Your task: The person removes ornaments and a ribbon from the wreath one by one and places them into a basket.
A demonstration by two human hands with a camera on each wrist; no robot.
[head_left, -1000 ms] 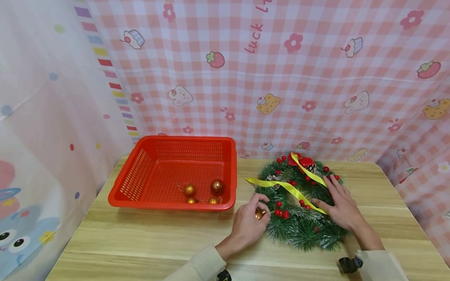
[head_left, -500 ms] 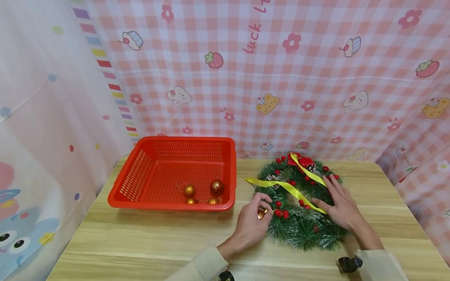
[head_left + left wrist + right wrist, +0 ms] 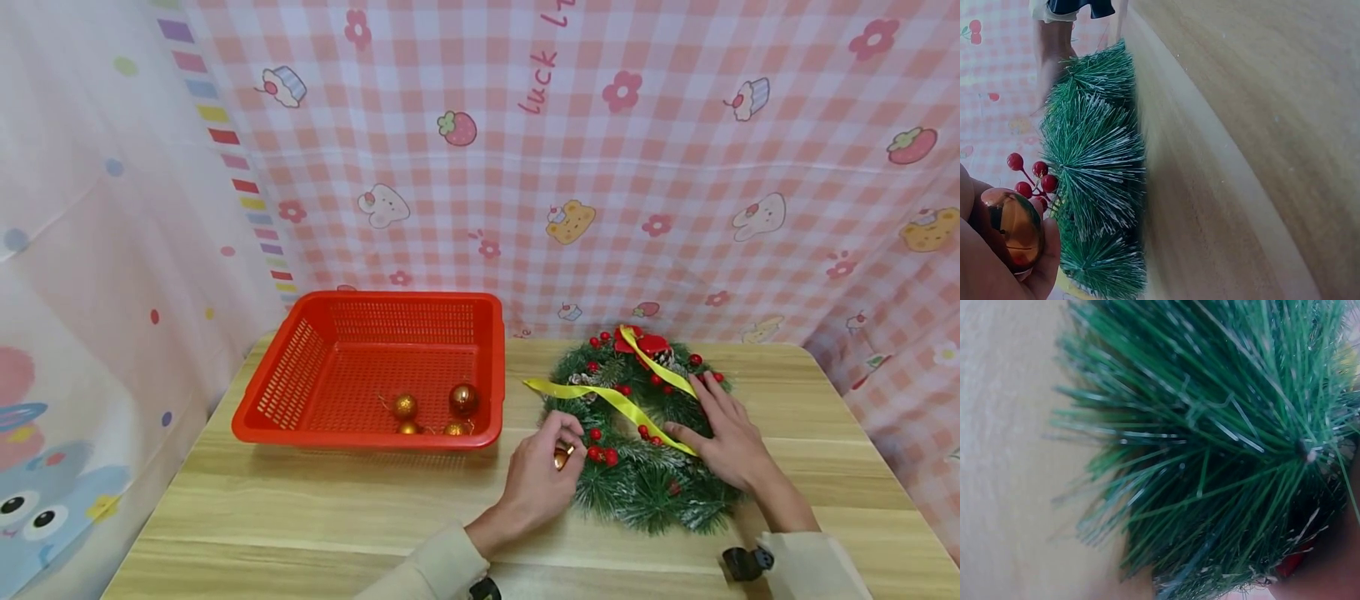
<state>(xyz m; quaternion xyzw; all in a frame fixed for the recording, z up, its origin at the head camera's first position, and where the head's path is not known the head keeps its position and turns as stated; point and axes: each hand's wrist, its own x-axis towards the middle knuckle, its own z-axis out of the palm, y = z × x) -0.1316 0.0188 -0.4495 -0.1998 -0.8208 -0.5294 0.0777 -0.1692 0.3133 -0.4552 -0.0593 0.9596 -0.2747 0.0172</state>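
A green wreath [image 3: 652, 492] with red berries and pinecones lies on the table's right half. My left hand [image 3: 536, 475] holds a shiny gold Christmas ball [image 3: 1017, 228] in curled fingers at the wreath's left edge, close to a cluster of red berries [image 3: 1040, 181]. Across the wreath my right hand [image 3: 731, 442] rests on its right side, fingers extended over the greenery. A yellow ribbon [image 3: 622, 404] drapes over the wreath and runs under the right hand. Green needles fill most of the right wrist view.
A red plastic basket [image 3: 367, 439] stands on the left of the wooden table [image 3: 300, 517]. Several gold balls lie in it, among them a larger shiny one [image 3: 463, 399]. A pink checked cloth [image 3: 480, 183] hangs behind the table.
My left hand has shifted slightly right with the ball, closer to the red berries. The right hand, wreath and basket stay put.
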